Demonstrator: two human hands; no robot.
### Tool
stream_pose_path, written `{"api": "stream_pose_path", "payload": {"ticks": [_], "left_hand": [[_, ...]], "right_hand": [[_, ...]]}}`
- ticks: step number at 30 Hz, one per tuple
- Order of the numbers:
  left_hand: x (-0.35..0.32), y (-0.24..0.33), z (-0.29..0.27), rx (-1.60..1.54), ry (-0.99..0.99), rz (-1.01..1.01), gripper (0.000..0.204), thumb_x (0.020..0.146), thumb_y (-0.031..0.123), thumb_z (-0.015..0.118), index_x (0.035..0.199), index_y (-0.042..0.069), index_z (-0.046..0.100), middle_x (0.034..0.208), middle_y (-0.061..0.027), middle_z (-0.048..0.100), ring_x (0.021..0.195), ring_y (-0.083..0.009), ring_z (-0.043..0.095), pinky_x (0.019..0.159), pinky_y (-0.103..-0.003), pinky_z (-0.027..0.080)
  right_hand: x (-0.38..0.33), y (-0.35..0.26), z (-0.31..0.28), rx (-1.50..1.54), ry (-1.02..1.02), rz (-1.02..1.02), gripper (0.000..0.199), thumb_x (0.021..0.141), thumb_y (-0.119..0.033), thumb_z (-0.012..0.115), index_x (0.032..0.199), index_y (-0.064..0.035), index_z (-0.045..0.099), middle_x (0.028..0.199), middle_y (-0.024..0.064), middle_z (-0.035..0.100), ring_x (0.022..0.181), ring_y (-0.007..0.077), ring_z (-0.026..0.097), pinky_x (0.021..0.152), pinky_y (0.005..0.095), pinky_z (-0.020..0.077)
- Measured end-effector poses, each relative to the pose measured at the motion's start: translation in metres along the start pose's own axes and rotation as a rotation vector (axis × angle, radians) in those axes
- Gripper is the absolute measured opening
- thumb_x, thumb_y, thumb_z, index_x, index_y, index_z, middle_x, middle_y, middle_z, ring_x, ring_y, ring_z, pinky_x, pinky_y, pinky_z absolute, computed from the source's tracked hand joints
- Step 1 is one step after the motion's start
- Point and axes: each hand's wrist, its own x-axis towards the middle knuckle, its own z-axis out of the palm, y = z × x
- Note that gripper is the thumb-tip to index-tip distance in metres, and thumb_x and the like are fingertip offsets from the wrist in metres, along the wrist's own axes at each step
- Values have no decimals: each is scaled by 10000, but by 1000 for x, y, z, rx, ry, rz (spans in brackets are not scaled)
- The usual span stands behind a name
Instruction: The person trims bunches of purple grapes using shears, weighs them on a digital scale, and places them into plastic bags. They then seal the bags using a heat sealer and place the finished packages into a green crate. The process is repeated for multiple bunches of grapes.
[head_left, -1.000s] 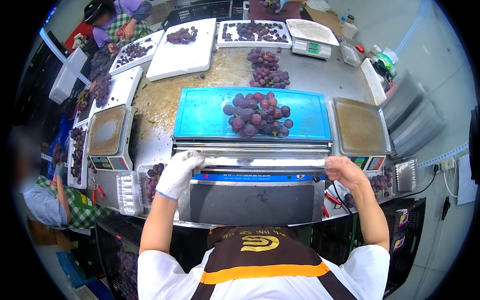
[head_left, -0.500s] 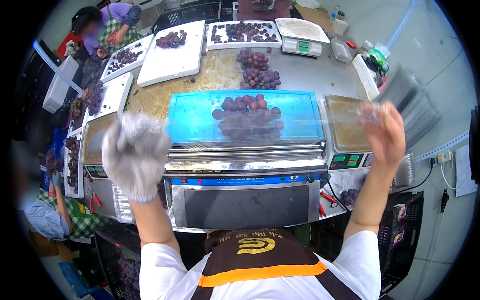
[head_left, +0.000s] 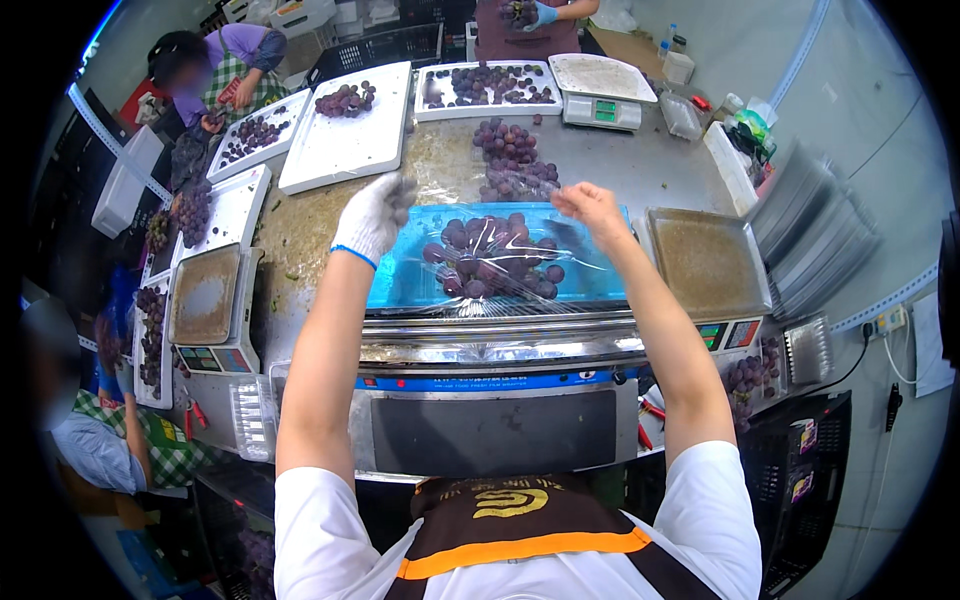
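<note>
A blue tray [head_left: 405,285] holding a bunch of dark purple grapes [head_left: 490,258] sits on top of a steel film-wrapping machine [head_left: 500,350]. Clear plastic film [head_left: 500,205] is stretched over the tray. My left hand [head_left: 372,215], in a white glove, grips the film's far left corner above the tray's back edge. My bare right hand [head_left: 590,208] pinches the film's far right corner. Both arms reach forward over the machine.
Weighing scales stand left [head_left: 205,300] and right [head_left: 705,262] of the machine. White foam trays [head_left: 345,140] with grapes, loose grapes [head_left: 510,150] and a third scale [head_left: 600,90] lie on the far table. Stacked clear containers [head_left: 815,225] stand right. Other people work at left and back.
My hands rose from the machine's front edge, pulling the film up, and have now moved forward and down over the tray, spreading the film across the grapes.
</note>
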Motion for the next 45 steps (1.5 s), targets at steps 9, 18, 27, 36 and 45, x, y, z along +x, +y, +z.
{"api": "stream_pose_path", "payload": {"ticks": [9, 18, 27, 36, 45], "left_hand": [[-27, -35, -20, 186, 35, -300, 149, 886, 143, 559, 895, -1, 594, 676, -25, 515, 481, -60, 396, 356, -172, 275], [-75, -33, -32, 273, -206, -219, 385, 891, 99, 553, 1245, -34, 485, 943, -44, 584, 733, -121, 550, 602, -241, 452], [-103, -12, -37, 615, -356, -146, 677, 710, 17, 581, 1348, -99, 386, 1249, -189, 560, 778, -96, 550, 565, -181, 400], [-89, -31, -26, 794, -301, -105, 462, 791, 68, 585, 1219, -96, 526, 721, -56, 595, 559, -105, 539, 515, -226, 444], [-89, -33, -21, 816, -332, -173, 180, 820, 73, 553, 968, -29, 564, 750, -53, 562, 633, -124, 568, 565, -240, 498]], "right_hand": [[-35, 25, 7, -151, 14, 208, 179, 840, -141, 654, 845, 35, 623, 838, 109, 665, 721, 176, 636, 661, 290, 522], [-80, 1, -7, -2, -89, 311, 286, 880, -106, 595, 1102, 73, 596, 987, 151, 650, 791, 192, 641, 713, 309, 539], [-122, -59, -24, -446, -236, 144, 261, 906, -158, 586, 1020, 65, 659, 889, 114, 676, 742, 146, 647, 687, 253, 541], [-84, -21, -10, -181, -331, 440, 282, 916, -90, 555, 1098, 119, 603, 1033, 212, 653, 884, 255, 676, 831, 334, 559], [-75, -13, -2, -43, -337, 516, 189, 890, -72, 582, 948, 103, 622, 908, 169, 649, 828, 241, 664, 773, 316, 567]]}}
